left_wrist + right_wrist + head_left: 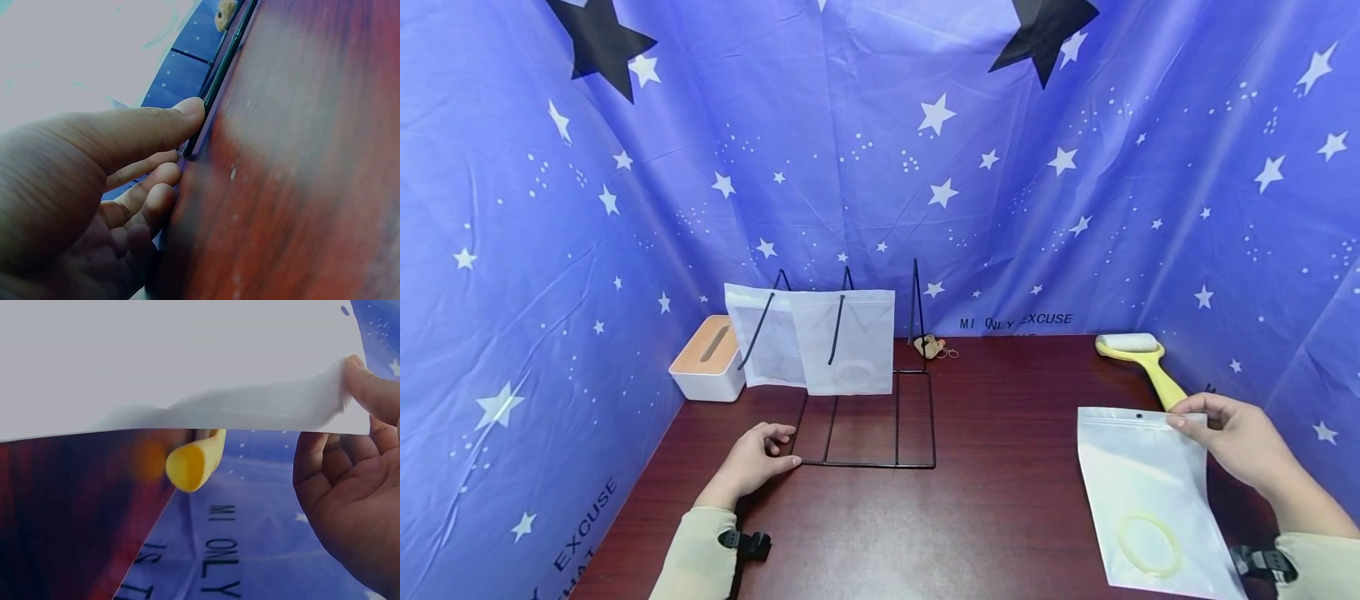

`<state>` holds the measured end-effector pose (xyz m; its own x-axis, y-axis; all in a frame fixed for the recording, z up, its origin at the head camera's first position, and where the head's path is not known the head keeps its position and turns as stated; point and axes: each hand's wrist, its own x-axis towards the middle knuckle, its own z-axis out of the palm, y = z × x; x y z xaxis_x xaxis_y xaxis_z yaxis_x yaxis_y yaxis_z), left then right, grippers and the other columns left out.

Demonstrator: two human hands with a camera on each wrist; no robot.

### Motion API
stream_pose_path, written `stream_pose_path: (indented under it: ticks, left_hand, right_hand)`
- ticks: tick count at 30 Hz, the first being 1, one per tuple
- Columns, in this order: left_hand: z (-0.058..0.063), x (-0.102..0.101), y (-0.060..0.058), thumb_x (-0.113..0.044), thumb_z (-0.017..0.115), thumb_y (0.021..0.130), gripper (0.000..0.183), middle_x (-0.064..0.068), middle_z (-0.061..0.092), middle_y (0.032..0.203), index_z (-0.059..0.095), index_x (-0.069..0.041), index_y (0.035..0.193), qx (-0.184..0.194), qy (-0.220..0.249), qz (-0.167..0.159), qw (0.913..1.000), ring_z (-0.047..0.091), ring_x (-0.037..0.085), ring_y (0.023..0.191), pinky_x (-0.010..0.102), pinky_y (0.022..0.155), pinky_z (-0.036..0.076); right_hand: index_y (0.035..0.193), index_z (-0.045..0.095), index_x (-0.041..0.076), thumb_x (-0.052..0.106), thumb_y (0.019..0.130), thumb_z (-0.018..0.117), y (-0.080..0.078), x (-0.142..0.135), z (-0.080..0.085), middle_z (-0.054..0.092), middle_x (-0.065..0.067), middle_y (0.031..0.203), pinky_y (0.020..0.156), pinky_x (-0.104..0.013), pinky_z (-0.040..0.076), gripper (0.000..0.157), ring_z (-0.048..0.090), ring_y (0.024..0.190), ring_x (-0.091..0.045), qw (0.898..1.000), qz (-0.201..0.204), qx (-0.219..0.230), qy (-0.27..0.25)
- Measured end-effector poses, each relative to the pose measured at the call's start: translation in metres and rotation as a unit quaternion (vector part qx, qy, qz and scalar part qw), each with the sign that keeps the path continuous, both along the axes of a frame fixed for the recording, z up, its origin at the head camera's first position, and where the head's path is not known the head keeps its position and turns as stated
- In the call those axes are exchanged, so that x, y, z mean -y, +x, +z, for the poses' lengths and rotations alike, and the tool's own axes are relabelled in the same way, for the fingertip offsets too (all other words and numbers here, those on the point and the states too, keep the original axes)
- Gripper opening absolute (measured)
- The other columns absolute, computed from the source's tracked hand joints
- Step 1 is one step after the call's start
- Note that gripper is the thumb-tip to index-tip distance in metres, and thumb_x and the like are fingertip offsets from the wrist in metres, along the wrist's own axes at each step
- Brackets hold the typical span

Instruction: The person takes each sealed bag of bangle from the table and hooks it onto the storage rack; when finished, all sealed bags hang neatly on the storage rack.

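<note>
At the front left corner of a black wire display rack [880, 465], my left hand [756, 460] pinches the base wire between thumb and fingers. The thumb [181, 115] lies along the wire in the left wrist view. Two white zip bags hang on the rack's prongs: a left bag [767, 333] and a right bag [850, 342], which shows a pale ring through its front. Off to the right, my right hand [1232, 437] pinches the top right corner of another white zip bag [1138, 467]. A pale yellow ring [1176, 554] shows inside it. The right prong holds no bag.
A white tissue box [711, 383] with a wooden lid stands behind the rack's left side. A yellow-handled lint roller [1153, 371] lies beyond my right hand. A small tan trinket [931, 346] sits behind the rack. Blue starry cloth [880, 192] encloses the dark red table [1000, 467].
</note>
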<state>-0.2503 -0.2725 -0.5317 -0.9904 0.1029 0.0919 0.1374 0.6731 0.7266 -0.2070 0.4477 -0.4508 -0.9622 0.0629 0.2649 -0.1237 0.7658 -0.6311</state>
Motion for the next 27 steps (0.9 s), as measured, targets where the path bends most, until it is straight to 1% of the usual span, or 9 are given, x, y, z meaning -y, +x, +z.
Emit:
stream_pose_path:
  ticks: [5,11,17,22,27]
  left_hand:
    - [-0.001,0.001,0.000,-0.017,0.094,0.079,0.048,-0.002,0.066,0.103,0.075,-0.009,0.122,-0.001,0.002,0.000,1.0000,0.058,0.014,0.087,0.032,0.078,0.049]
    - [-0.002,0.000,0.000,-0.019,0.094,0.079,0.048,-0.001,0.066,0.103,0.075,-0.009,0.122,0.001,-0.003,0.000,1.0000,0.058,0.014,0.086,0.033,0.078,0.049]
    - [-0.002,0.000,0.000,-0.020,0.094,0.079,0.049,-0.001,0.066,0.104,0.075,-0.010,0.122,0.002,-0.004,0.000,1.0000,0.059,0.014,0.087,0.034,0.078,0.049]
    - [-0.002,0.000,0.000,-0.020,0.094,0.079,0.049,-0.001,0.066,0.103,0.075,-0.009,0.122,-0.001,-0.006,-0.001,1.0000,0.059,0.014,0.087,0.033,0.078,0.049]
    - [-0.001,0.000,0.000,-0.020,0.094,0.079,0.049,-0.001,0.066,0.104,0.075,-0.009,0.123,0.000,-0.004,0.000,1.0000,0.058,0.014,0.087,0.033,0.078,0.049]
  right_hand:
    - [0.103,0.074,0.010,0.028,0.098,0.077,0.005,0.014,0.010,0.065,0.001,0.074,0.054,-0.028,0.040,0.020,0.052,0.065,-0.010,1.000,-0.007,-0.013,-0.012]
    - [0.103,0.074,0.010,0.025,0.097,0.079,0.008,0.025,0.018,0.062,-0.001,0.069,0.051,-0.030,0.036,0.017,0.050,0.062,-0.011,0.999,-0.007,-0.042,-0.020]
    - [0.102,0.075,0.014,0.025,0.097,0.078,0.011,0.032,0.025,0.056,0.000,0.065,0.050,-0.032,0.033,0.013,0.045,0.058,-0.013,0.998,-0.005,-0.059,-0.021]
    - [0.102,0.076,0.019,0.020,0.097,0.078,0.013,0.037,0.031,0.057,0.000,0.064,0.050,-0.031,0.033,0.005,0.045,0.057,-0.012,0.997,-0.011,-0.068,-0.029]
    - [0.102,0.076,0.017,0.023,0.097,0.079,0.019,0.045,0.041,0.057,0.001,0.061,0.048,-0.032,0.032,0.008,0.044,0.056,-0.012,0.995,-0.014,-0.083,-0.044]
